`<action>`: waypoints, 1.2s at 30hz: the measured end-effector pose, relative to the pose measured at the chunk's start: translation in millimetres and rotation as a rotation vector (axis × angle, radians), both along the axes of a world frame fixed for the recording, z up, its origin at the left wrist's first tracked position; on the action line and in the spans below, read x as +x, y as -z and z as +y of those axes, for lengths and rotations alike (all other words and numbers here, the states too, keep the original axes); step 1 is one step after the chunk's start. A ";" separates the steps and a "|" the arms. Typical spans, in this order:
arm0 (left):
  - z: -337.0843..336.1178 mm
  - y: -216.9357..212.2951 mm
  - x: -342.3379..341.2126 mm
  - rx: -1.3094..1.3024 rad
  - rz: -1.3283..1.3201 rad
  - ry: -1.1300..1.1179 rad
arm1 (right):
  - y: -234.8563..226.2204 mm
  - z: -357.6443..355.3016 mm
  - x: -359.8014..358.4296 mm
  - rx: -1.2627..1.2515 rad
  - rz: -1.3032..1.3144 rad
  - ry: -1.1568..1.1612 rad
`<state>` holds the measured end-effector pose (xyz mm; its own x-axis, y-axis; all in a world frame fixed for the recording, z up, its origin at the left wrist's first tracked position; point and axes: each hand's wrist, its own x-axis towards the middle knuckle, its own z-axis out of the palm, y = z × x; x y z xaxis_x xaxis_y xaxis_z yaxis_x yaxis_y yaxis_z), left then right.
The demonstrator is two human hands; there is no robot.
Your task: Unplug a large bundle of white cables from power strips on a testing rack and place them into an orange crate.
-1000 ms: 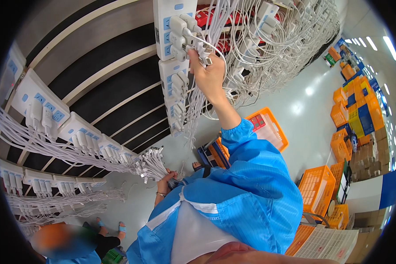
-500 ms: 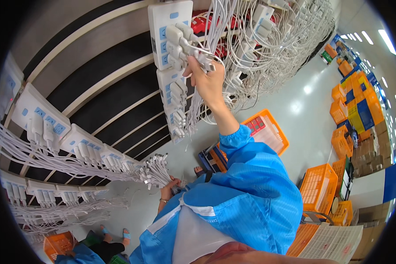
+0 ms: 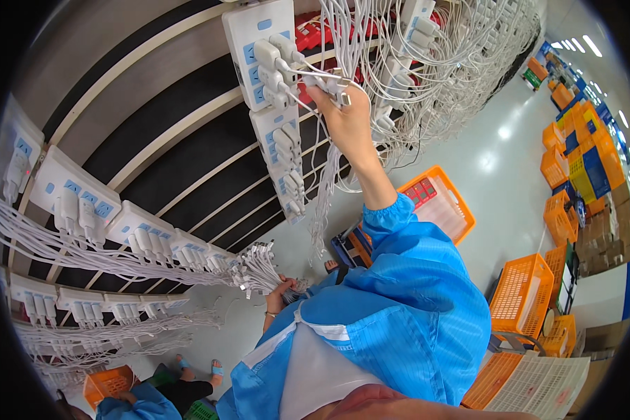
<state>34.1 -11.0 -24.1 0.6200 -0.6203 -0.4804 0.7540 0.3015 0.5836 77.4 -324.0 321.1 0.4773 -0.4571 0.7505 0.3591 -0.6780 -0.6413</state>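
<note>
My right hand is raised beside an upright white power strip, its fingers closed on several white cable connectors. Thin white cables run from those connectors to the white chargers plugged into the strip. Lower down, near my waist, my left hand is wrapped round a thick bundle of white cables, whose metal-tipped ends fan out above the fist. Part of the left hand is hidden by the bundle and my blue sleeve.
Rows of power strips with plugged chargers line the rack at left. Tangled white cables hang at upper right. An orange crate with red items stands beyond my right arm. More orange crates are at right. Another person's blue sleeve shows at lower left.
My right hand has drawn slightly right, away from the power strip, and the cables between it and the chargers are straighter. My left hand still grips the bundle. The whole view has shifted a little.
</note>
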 end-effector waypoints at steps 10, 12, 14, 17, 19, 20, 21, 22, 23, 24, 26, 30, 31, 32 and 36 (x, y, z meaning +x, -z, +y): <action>-10.2 -5.2 -3.2 0.034 0.012 -0.014 | 9.1 -15.3 13.7 0.338 0.020 -0.357; -11.5 -5.4 -3.4 0.027 0.030 -0.012 | 10.0 -15.6 14.3 0.376 0.048 -0.367; -13.3 -8.1 -4.4 0.016 0.038 -0.013 | 10.0 -14.3 14.1 0.418 0.061 -0.366; -13.4 -7.8 -5.3 0.001 0.045 -0.022 | 6.2 -7.6 12.3 0.420 0.081 -0.297; -12.8 -2.2 -4.8 -0.007 0.064 -0.032 | 3.6 -7.6 14.5 0.320 0.124 -0.188; -11.7 0.4 -4.1 0.004 0.053 -0.032 | 0.8 -6.6 17.3 0.277 0.108 -0.158; -10.9 0.5 -4.9 0.017 0.045 -0.027 | -2.2 -5.7 19.0 0.235 0.094 -0.121; -10.7 0.8 -5.2 0.030 0.038 -0.021 | -5.7 -5.2 20.0 0.193 0.080 -0.085; -12.2 1.5 -3.0 0.018 0.044 -0.026 | -9.6 -5.9 20.1 0.199 0.105 -0.081; -10.6 3.3 -2.7 0.014 0.055 -0.033 | -11.6 -5.5 18.9 0.214 0.135 -0.080; -9.6 2.5 -3.0 0.020 0.048 -0.035 | -13.5 -4.3 17.6 0.221 0.171 -0.087; -2.0 -2.5 -4.6 0.025 0.008 0.001 | -6.2 -3.5 3.1 -0.015 0.172 0.040; -4.2 2.9 -7.1 0.000 0.014 0.015 | -4.4 -1.1 -4.6 -0.100 0.137 0.142; -1.9 7.4 -5.7 0.007 -0.001 0.022 | -2.5 4.4 -15.0 -0.184 0.101 0.243; 1.2 19.2 -8.8 -0.032 0.049 -0.021 | 8.1 27.3 -48.1 -0.193 0.106 0.322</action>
<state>25.4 -9.8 -43.3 0.6096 -0.6228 -0.4904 0.7745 0.3360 0.5360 29.3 -296.7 313.0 0.4116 -0.4515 0.7916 0.0472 -0.8569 -0.5133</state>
